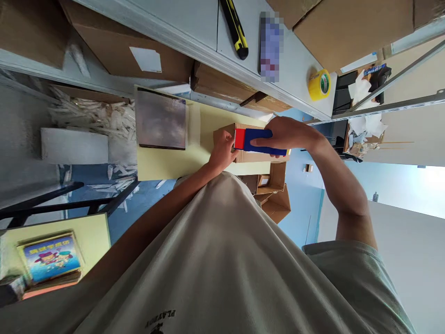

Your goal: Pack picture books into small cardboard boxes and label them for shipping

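My right hand (274,134) is wrapped around a blue and red tape dispenser (257,138), with its toothed edge pointing left. Beneath it, a small cardboard box (255,157) lies on the pale yellow tabletop (163,164). My left hand (223,149) rests at the box's left part, fingers curled in close to the dispenser's toothed end. What those fingers pinch, if anything, is too small to make out. The dispenser and my right hand cover much of the box's top.
A dark printed sheet or cover (160,119) lies on the left of the table. The shelf above bears a yellow-black box cutter (235,30), a blurred phone-like item (270,48) and a yellow tape roll (319,85). Open cardboard boxes (276,204) stand below the table.
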`<state>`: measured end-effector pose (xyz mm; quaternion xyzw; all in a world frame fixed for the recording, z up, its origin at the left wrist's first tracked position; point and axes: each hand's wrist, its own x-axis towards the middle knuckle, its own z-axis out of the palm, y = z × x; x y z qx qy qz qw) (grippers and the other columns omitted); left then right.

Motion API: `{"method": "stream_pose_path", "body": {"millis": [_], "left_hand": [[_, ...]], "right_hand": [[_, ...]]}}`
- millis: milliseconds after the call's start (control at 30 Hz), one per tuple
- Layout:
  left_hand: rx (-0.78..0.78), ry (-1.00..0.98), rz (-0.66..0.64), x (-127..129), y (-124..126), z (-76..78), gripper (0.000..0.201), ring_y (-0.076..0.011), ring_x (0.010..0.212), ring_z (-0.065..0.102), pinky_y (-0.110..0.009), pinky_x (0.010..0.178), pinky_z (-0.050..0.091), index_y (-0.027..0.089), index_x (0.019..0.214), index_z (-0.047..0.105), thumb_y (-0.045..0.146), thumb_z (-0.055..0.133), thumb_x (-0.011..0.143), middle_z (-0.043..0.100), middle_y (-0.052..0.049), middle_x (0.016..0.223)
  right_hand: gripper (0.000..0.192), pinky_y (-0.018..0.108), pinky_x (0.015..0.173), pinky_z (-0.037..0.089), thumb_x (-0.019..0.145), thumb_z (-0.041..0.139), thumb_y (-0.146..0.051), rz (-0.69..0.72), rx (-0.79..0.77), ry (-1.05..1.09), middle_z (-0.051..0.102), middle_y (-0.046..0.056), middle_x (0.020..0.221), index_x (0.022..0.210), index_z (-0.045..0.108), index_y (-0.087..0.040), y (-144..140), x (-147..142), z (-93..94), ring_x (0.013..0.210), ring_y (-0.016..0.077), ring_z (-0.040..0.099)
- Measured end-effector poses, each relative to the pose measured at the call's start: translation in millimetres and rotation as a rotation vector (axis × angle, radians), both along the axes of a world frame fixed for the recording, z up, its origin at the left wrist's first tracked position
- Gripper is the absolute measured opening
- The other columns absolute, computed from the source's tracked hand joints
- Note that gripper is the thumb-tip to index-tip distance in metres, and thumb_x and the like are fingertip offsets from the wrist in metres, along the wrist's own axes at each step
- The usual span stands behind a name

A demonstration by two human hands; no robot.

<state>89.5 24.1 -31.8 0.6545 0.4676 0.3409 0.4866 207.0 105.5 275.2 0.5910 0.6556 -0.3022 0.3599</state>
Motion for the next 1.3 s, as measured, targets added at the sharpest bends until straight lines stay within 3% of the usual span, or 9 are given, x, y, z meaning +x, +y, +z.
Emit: {"method": "stream_pose_path", "body": {"millis": [167,367,533,700,967,1033,1133,1200,1300], "left_hand": [[0.036,-0.003,0.028,-6,8,-2.7,0.046,-0.0351,0.129,0.070,-0.050,0.123,0.060,0.023,0.134,0.079,0.011,0.091,0.091,0.070,-0.013,0.131],[0.008,-0.042,0.060,-11,10,-5.1,0.046,-0.0320,0.123,0.072,-0.047,0.119,0.062,0.024,0.134,0.084,0.014,0.094,0.090,0.074,-0.011,0.128],[-0.007,-0.043,0.084,-13,5,-5.9,0.048,-0.0293,0.117,0.073,-0.045,0.116,0.063,0.025,0.134,0.085,0.015,0.097,0.089,0.074,-0.011,0.129],[0.003,-0.008,0.088,-11,2,-7.3,0.049,-0.0264,0.111,0.075,-0.044,0.117,0.065,0.026,0.138,0.085,0.024,0.099,0.091,0.072,-0.009,0.129],[-0.035,0.158,0.128,9,-7,2.4,0.056,-0.0331,0.124,0.080,-0.051,0.126,0.063,0.025,0.154,0.080,0.022,0.091,0.098,0.072,-0.014,0.143],[0.017,0.182,0.138,19,-13,7.7,0.067,-0.0399,0.148,0.072,-0.056,0.138,0.053,0.025,0.165,0.072,0.032,0.090,0.102,0.068,-0.018,0.161],[0.126,0.236,0.071,42,-20,13.3,0.107,-0.0529,0.184,0.032,-0.072,0.152,0.023,0.017,0.181,0.053,0.059,0.098,0.094,0.045,-0.026,0.190],[0.145,0.258,0.024,57,-24,12.2,0.132,-0.0567,0.188,0.014,-0.081,0.152,0.005,0.014,0.186,0.044,0.073,0.101,0.084,0.032,-0.028,0.198],[0.118,0.263,0.048,68,-25,2.7,0.136,-0.0541,0.190,0.012,-0.081,0.151,-0.007,0.017,0.189,0.040,0.079,0.098,0.083,0.028,-0.025,0.200]], "right_hand": [[0.079,0.043,0.083,0.057,0.098,0.073,-0.095,-0.025,0.014,-0.012,0.082,0.012,0.078,0.105,0.089,-0.018,-3,10,4.5,0.085,0.0323,0.080],[0.080,0.043,0.083,0.057,0.095,0.076,-0.096,0.002,-0.020,-0.052,0.082,0.011,0.078,0.104,0.090,-0.018,8,55,-4.3,0.083,0.0296,0.078],[0.078,0.041,0.082,0.060,0.093,0.078,-0.095,0.000,-0.032,-0.083,0.083,0.009,0.078,0.100,0.091,-0.019,19,90,-32.5,0.078,0.0271,0.079],[0.081,0.041,0.082,0.063,0.082,0.088,-0.095,-0.003,-0.060,-0.007,0.087,0.011,0.082,0.107,0.093,-0.018,22,105,-62.8,0.077,0.0273,0.081],[0.083,0.042,0.079,0.062,0.085,0.083,-0.098,0.104,-0.040,0.032,0.082,0.013,0.074,0.098,0.091,-0.016,33,137,-106.1,0.079,0.0296,0.080],[0.082,0.042,0.079,0.062,0.087,0.082,-0.097,0.126,-0.008,0.070,0.083,0.013,0.076,0.100,0.091,-0.016,31,144,-113.5,0.082,0.0308,0.081],[0.077,0.043,0.082,0.063,0.090,0.085,-0.091,0.130,-0.011,0.100,0.086,0.016,0.086,0.108,0.090,-0.016,22,148,-124.5,0.092,0.0356,0.083],[0.074,0.045,0.086,0.064,0.090,0.087,-0.087,0.133,0.005,0.130,0.088,0.018,0.095,0.114,0.088,-0.017,16,148,-133.1,0.100,0.0396,0.084],[0.080,0.047,0.092,0.064,0.089,0.087,-0.089,0.140,-0.006,0.263,0.088,0.021,0.103,0.124,0.085,-0.017,13,148,-146.2,0.110,0.0441,0.084]]}}
